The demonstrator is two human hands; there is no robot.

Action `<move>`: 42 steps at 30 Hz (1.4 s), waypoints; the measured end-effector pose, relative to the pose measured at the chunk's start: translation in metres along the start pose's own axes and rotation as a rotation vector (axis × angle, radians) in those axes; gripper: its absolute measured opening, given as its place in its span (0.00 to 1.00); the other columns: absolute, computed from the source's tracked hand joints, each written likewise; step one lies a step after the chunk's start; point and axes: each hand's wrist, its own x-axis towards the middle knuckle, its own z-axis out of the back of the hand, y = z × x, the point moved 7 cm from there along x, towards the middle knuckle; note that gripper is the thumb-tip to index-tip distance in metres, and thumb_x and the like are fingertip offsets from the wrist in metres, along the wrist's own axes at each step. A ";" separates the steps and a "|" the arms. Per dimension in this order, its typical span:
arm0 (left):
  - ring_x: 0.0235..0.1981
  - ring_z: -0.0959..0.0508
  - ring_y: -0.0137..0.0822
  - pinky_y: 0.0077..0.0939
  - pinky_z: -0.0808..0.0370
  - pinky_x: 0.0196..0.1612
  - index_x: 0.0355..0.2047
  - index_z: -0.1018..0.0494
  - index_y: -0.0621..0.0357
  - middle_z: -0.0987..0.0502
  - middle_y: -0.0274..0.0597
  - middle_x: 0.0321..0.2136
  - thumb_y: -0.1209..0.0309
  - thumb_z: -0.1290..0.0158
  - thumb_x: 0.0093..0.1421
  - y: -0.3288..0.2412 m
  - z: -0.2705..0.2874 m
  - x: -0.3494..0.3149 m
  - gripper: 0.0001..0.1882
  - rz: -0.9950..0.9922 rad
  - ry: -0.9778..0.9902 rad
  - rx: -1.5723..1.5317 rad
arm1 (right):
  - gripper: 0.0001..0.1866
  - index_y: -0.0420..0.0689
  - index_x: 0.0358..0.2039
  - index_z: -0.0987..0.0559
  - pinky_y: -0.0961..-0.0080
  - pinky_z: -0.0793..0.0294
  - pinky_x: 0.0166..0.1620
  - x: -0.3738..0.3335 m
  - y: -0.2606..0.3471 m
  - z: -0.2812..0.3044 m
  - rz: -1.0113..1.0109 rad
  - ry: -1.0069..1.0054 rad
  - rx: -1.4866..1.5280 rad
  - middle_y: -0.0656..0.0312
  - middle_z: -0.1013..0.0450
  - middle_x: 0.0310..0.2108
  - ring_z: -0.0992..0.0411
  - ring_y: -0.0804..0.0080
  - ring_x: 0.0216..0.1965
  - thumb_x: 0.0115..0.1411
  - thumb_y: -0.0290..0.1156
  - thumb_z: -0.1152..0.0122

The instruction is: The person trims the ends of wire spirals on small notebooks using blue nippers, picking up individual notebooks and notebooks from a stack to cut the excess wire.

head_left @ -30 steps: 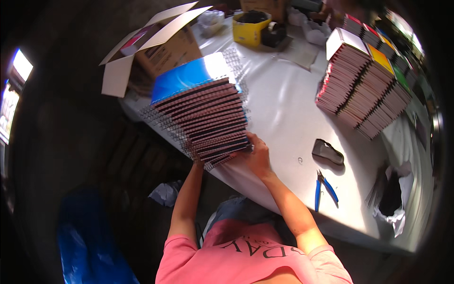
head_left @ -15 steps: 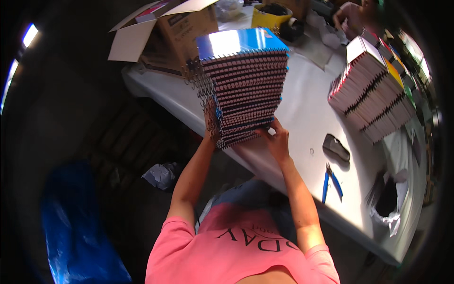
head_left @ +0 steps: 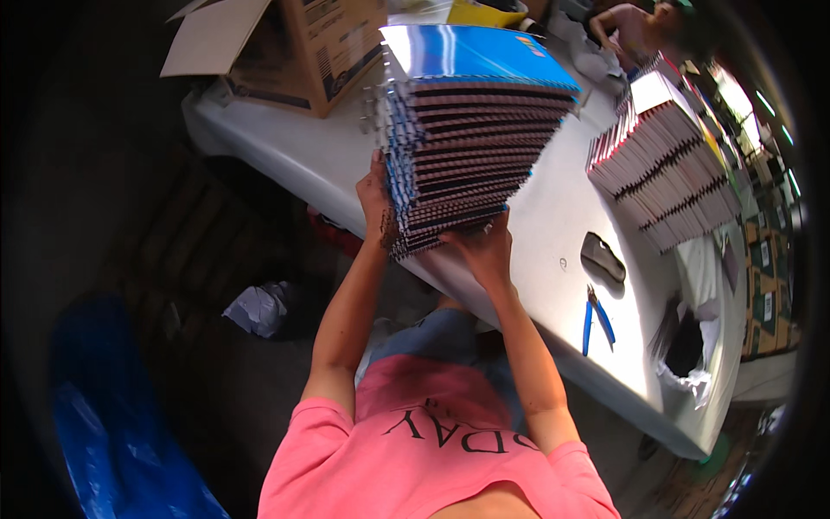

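Observation:
A tall stack of spiral-bound notebooks (head_left: 484, 130) with a shiny blue cover on top is between my two hands at the table's near edge. My left hand (head_left: 374, 197) is pressed to the lower left side of the stack, beside the wire coils. Low on the near side, my right hand (head_left: 484, 253) grips the bottom of the stack, its thumb against the lowest notebooks. The fingers under it are partly hidden. Whether the stack's base touches the table cannot be made out.
On the white-covered table (head_left: 285, 160) stand an open cardboard box (head_left: 298, 60) and, at right, another notebook stack (head_left: 661, 160). Blue-handled cutters (head_left: 596, 320) lie by a dark grey object (head_left: 603, 262). Another person (head_left: 635, 30) is at the far right. A blue plastic sheet (head_left: 121, 424) hangs at lower left.
The stack looks larger and its top has shifted right. My left hand shows more plainly on its side. The view has shifted, so the box and table sit farther left and higher.

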 end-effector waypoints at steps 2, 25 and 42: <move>0.21 0.30 0.22 0.17 0.33 0.25 0.27 0.24 0.67 0.25 0.35 0.22 0.51 0.54 0.64 0.000 0.000 0.000 0.27 0.140 -0.029 -0.086 | 0.48 0.37 0.50 0.39 0.63 0.31 0.47 -0.002 0.002 0.001 0.069 0.053 0.037 0.50 0.29 0.44 0.29 0.54 0.45 0.34 0.44 0.21; 0.52 0.41 0.45 0.45 0.43 0.54 0.54 0.41 0.60 0.39 0.49 0.51 0.37 0.60 0.56 0.054 0.028 0.010 0.39 -0.197 0.218 0.302 | 0.55 0.42 0.54 0.35 0.60 0.35 0.53 0.007 -0.010 0.007 0.047 -0.032 -0.128 0.50 0.32 0.49 0.34 0.51 0.51 0.25 0.51 0.21; 0.59 0.38 0.51 0.46 0.36 0.59 0.63 0.49 0.59 0.42 0.52 0.60 0.43 0.70 0.64 0.048 0.015 0.023 0.37 0.550 0.506 -0.013 | 0.75 0.57 0.67 0.59 0.56 0.44 0.50 -0.016 -0.002 0.000 -0.130 -0.067 -0.156 0.55 0.35 0.54 0.36 0.53 0.53 0.19 0.49 0.20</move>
